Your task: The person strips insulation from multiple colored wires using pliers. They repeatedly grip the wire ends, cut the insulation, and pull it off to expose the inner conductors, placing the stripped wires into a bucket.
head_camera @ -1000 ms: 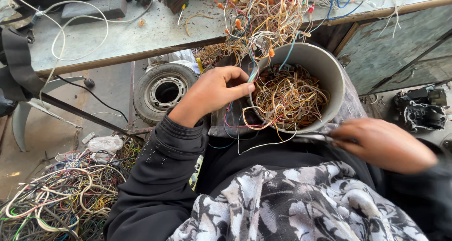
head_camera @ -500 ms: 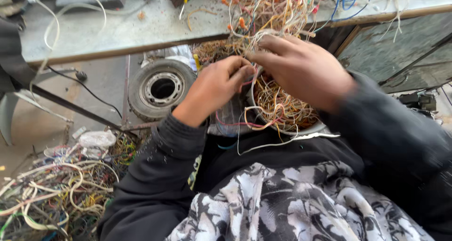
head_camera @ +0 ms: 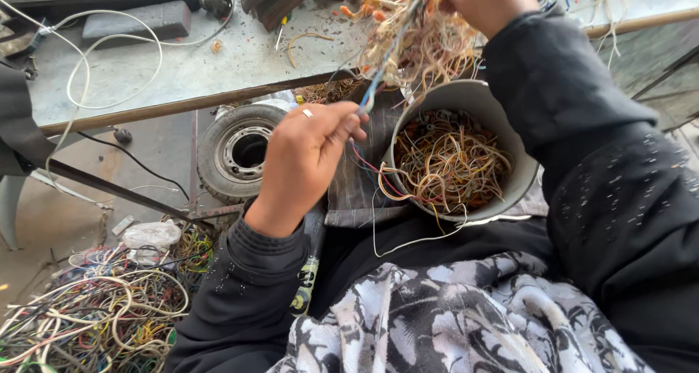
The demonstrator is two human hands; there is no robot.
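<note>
Your left hand (head_camera: 309, 158) is closed in front of you, thumb and fingertips pinched on a thin blue insulated wire (head_camera: 384, 67) that runs taut and slanted up from your fingers. Your right hand (head_camera: 488, 0) is raised at the top edge of the view, partly cut off, and is closed on the upper end of a tangled bunch of thin orange, cream and yellow wires (head_camera: 422, 41); the blue wire disappears into that same bunch. The two hands are well apart, the left low and near your body, the right high over the edge of the tabletop. There is a ring on a finger of your left hand.

The bunch hangs just above a round grey metal bucket (head_camera: 510, 191), which sits on your lap against your dark clothing and is filled with more loose thin wires in orange, yellow, red and white. A few strands trail over the bucket's near rim onto your lap.

Beyond your hands lies the scuffed grey metal tabletop (head_camera: 182, 67). On it are a looping white cable (head_camera: 109, 60), a dark rectangular block (head_camera: 135, 22) and a power strip at the far left corner. Under the tabletop's edge, just left of your left hand, a small black rubber wheel with a metal hub (head_camera: 237, 151) lies on the floor. At lower left a heap of thicker mixed-colour cables (head_camera: 95, 322) covers the floor beside your left sleeve.
</note>
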